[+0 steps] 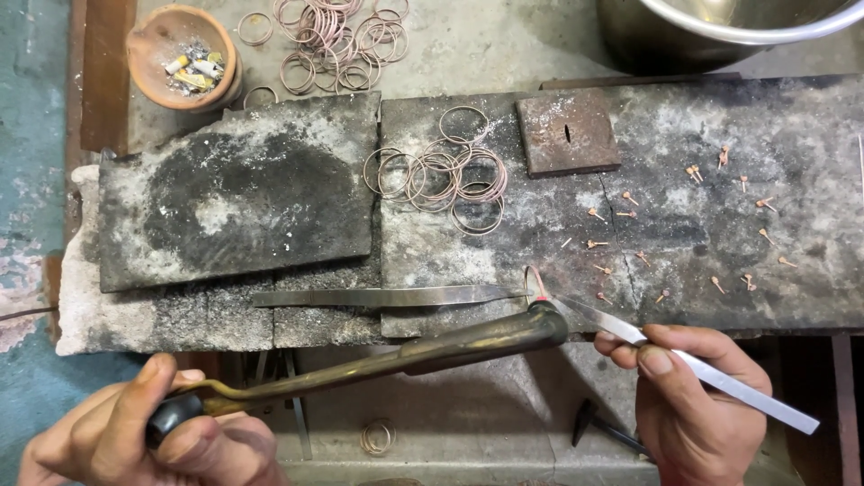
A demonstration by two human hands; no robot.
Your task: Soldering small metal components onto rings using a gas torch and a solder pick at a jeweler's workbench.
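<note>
My left hand (pixel 153 436) grips the dark handle of a long brass blowtorch (pixel 423 351), whose nozzle points right toward a small wire ring (pixel 536 283). The ring stands upright on the charred slab (pixel 720 261), glowing red at one spot. My right hand (pixel 688 391) holds long steel tweezers (pixel 711 371), tips reaching the ring from the right. A second pair of tweezers (pixel 387 296) lies flat on the slab, its tip touching the ring from the left.
A pile of copper-coloured wire rings (pixel 441 175) lies on the slab, more rings (pixel 333 40) behind. Small copper pins (pixel 693 171) are scattered at right. A rusty square plate (pixel 567 133), a clay bowl (pixel 148 36) and a metal pot (pixel 720 27) stand at the back.
</note>
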